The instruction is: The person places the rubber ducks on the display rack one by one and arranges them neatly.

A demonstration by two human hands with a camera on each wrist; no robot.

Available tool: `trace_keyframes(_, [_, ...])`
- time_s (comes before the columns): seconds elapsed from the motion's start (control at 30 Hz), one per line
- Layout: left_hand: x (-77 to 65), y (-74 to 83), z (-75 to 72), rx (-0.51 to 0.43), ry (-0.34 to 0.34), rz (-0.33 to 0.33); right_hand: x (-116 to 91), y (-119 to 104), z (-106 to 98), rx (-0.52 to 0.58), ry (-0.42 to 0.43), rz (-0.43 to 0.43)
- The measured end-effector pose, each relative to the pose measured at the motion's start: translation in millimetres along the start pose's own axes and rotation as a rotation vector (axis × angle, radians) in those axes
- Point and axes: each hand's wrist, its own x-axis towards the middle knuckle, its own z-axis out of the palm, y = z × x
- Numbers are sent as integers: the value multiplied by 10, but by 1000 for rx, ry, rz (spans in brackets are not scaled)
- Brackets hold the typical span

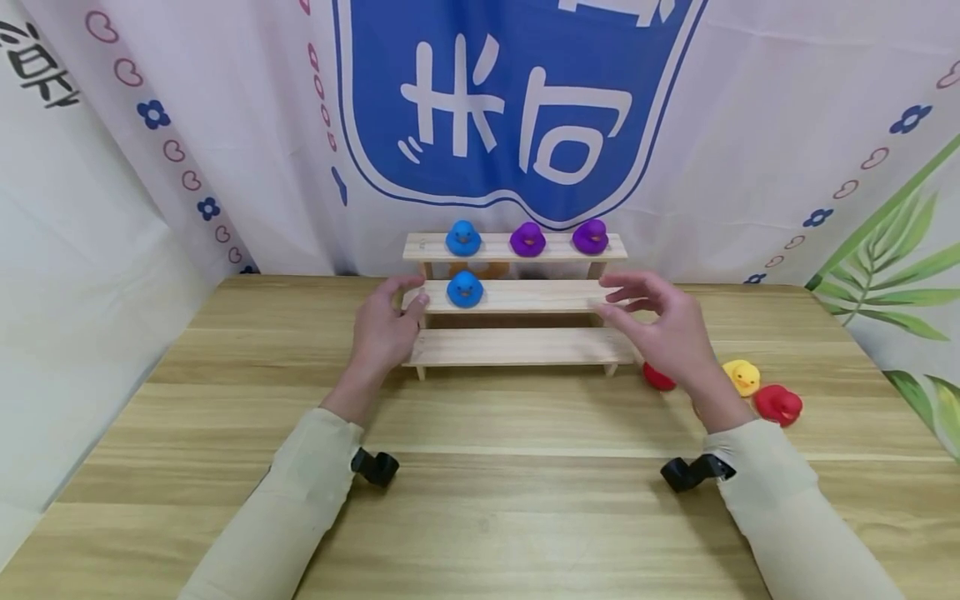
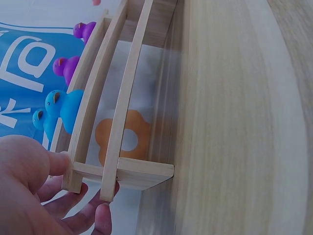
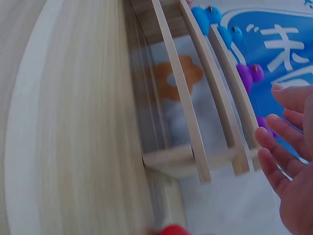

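Note:
A three-tier wooden shelf stands between both hands. At its left end my left hand grips the middle board, thumb at the edge and fingers curled around the end. Beside the right end, my right hand has its fingers spread and loosely bent, holding nothing. The middle tier carries one blue duck near its left side. On the top tier sit another blue duck and two purple ducks, a middle one and a right one.
To the right of the shelf, a yellow duck and a red duck lie on the wooden table. Another red toy is partly hidden by the right hand. A printed curtain hangs right behind the shelf.

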Motion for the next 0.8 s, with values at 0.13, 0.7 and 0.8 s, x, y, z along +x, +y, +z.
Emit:
trace_keyframes(0.13, [-1, -1, -4, 13, 7, 8, -54, 53, -138, -21, -1, 25])
trace_keyframes(0.7, [-2, 1, -3, 4, 0, 4, -134, 372, -621, -88, -60, 191])
trace_keyframes(0.8, [-5, 3, -2, 0, -3, 4, -148, 440, -712, -83, -86, 208])
